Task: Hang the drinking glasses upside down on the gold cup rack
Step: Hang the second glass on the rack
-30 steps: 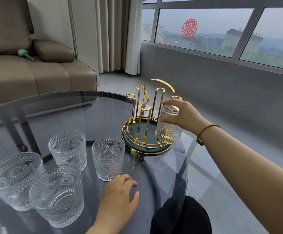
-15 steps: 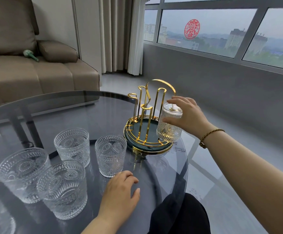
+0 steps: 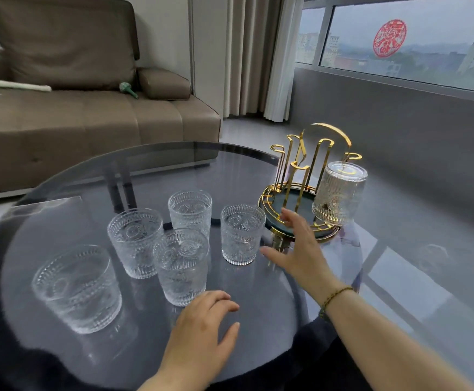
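The gold cup rack (image 3: pixel 303 176) with a dark green round base stands at the right edge of the round glass table (image 3: pixel 69 187). One embossed glass (image 3: pixel 340 196) hangs upside down on its right peg. Several more embossed glasses stand upright on the table; the nearest to the rack is one glass (image 3: pixel 241 235). My right hand (image 3: pixel 298 249) is open, fingers spread, between that glass and the rack base, holding nothing. My left hand (image 3: pixel 202 334) rests flat on the table near the front edge, fingers loosely apart.
A brown sofa (image 3: pixel 89 114) stands behind the table, with a small green object (image 3: pixel 128 90) on its seat. Curtains and a wide window lie to the back right. The table's right edge drops off close beside the rack.
My right hand has let go of the glass now hanging on the rack and moved left and down toward the upright glasses. The view has swung left.
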